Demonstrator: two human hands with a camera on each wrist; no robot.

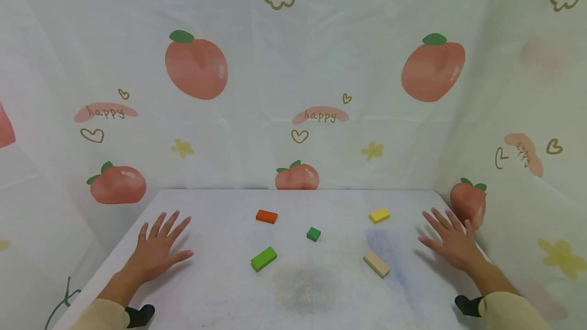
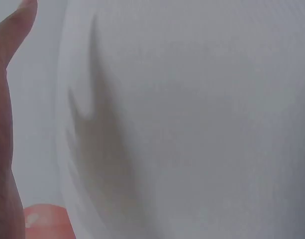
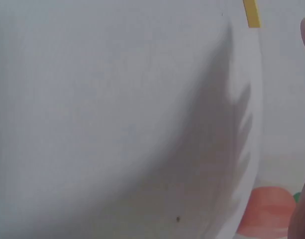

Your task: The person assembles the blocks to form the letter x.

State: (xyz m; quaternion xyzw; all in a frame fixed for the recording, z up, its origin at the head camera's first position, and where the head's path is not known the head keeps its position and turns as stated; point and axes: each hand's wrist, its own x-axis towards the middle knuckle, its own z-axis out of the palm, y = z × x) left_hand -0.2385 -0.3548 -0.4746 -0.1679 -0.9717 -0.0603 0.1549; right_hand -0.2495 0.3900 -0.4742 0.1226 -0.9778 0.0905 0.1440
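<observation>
Fingers spread, my left hand (image 1: 156,253) hovers over the left side of the white table, holding nothing. Opposite it, my right hand (image 1: 454,243) is likewise spread near the right edge, its shadow falling on the tabletop. Between them lie several small blocks: an orange-red block (image 1: 266,216) at the back left, a light green block (image 1: 264,259) nearer on the left, a small dark green block (image 1: 314,234) in the middle, a yellow block (image 1: 379,216) at the back right and a beige block (image 1: 376,264) nearer on the right. In the right wrist view, the yellow block (image 3: 252,13) shows at the top.
The white table (image 1: 220,294) has a grey smudge at its front middle and a bluish stain on the right. A printed curtain (image 1: 348,24) with peaches hangs behind and at the sides. A dark cord (image 1: 67,297) is by the left edge.
</observation>
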